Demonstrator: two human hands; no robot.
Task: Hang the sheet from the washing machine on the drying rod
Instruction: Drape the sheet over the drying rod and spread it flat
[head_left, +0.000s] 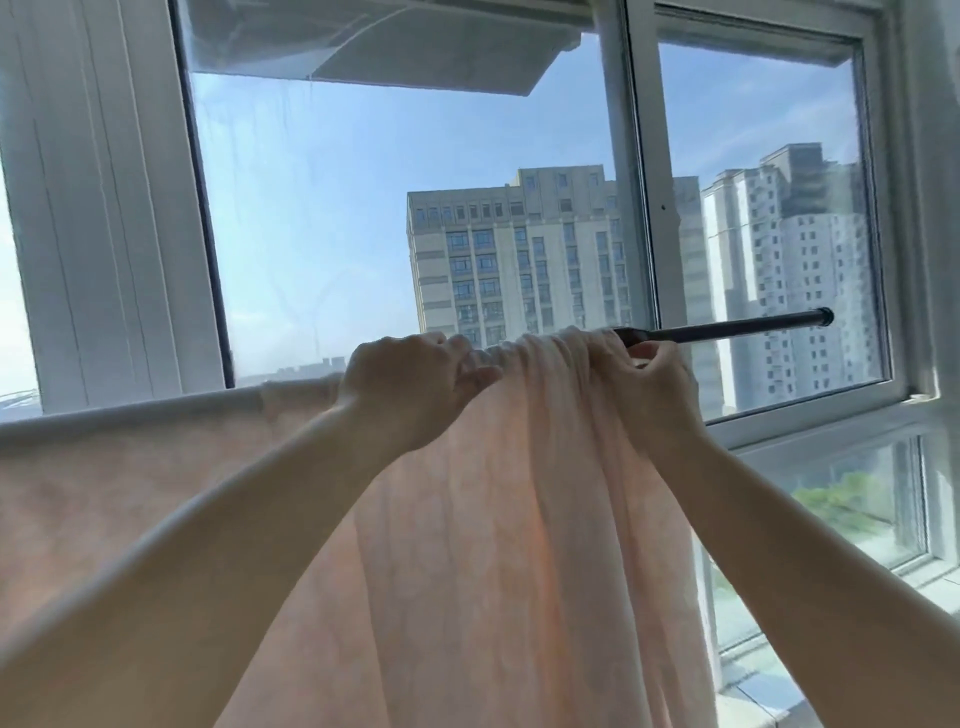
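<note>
A pale pink sheet (498, 519) hangs over the dark drying rod (727, 329), which runs across the view in front of the window. To the left the sheet lies spread flat along the rod; in the middle it is bunched into folds. My left hand (410, 384) grips the bunched top edge at the rod. My right hand (652, 382) holds the sheet's right edge, fingers curled around the cloth just under the rod. Only the right end of the rod shows bare; the sheet covers what lies left of it.
A large window with white frames (644, 208) stands right behind the rod, with tall buildings (519, 260) outside. A wide white pillar (104, 208) rises at the left. The lower window sill (810, 426) sits to the right.
</note>
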